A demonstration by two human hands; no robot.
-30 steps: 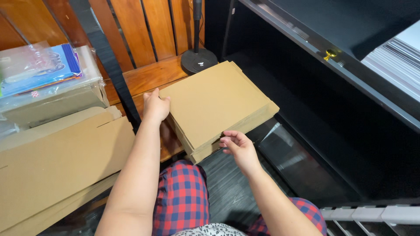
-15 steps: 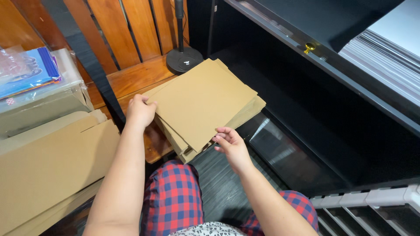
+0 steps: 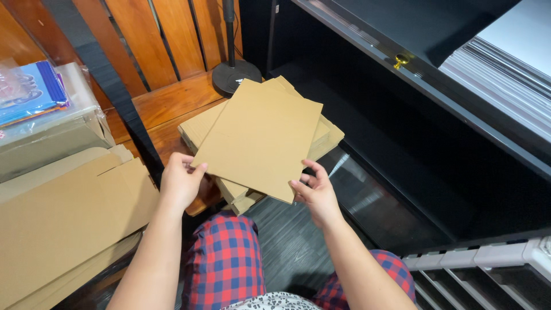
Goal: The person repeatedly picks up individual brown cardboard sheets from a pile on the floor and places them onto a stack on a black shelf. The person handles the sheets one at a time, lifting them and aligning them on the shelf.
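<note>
Head cam, looking down at lap.

L hand (image 3: pixel 181 182): grasping near-left corner of flat cardboard sheet (image 3: pixel 258 138), thumb on top, fingers under. R hand (image 3: pixel 314 192): grasping near-right corner of same sheet, thumb on top edge, fingers curled beneath. Both grips closed on the sheet.

Sheet: brown, rectangular, tilted w/ far end higher, held just above the stack of flat cardboard (image 3: pixel 241 195). It covers most of the stack; stack edges show at left, right & near side. Can't tell if far edge of sheet touches stack.

Stack sits on wooden bench (image 3: pixel 166 112), slatted back behind. Round black stand base (image 3: pixel 236 77) just beyond stack, pole going up.

Left: large folded cardboard pieces (image 3: pixel 63 212) on a pile; behind them plastic-wrapped box (image 3: pixel 51 132) w/ blue item on top.

Right: black cabinet (image 3: pixel 413 143), open, dark inside, small gold knob (image 3: pixel 400 60) on upper front. White slatted rack (image 3: pixel 488 270) at bottom right.

Red/blue plaid trousers (image 3: pixel 227 264) between the arms.
</note>
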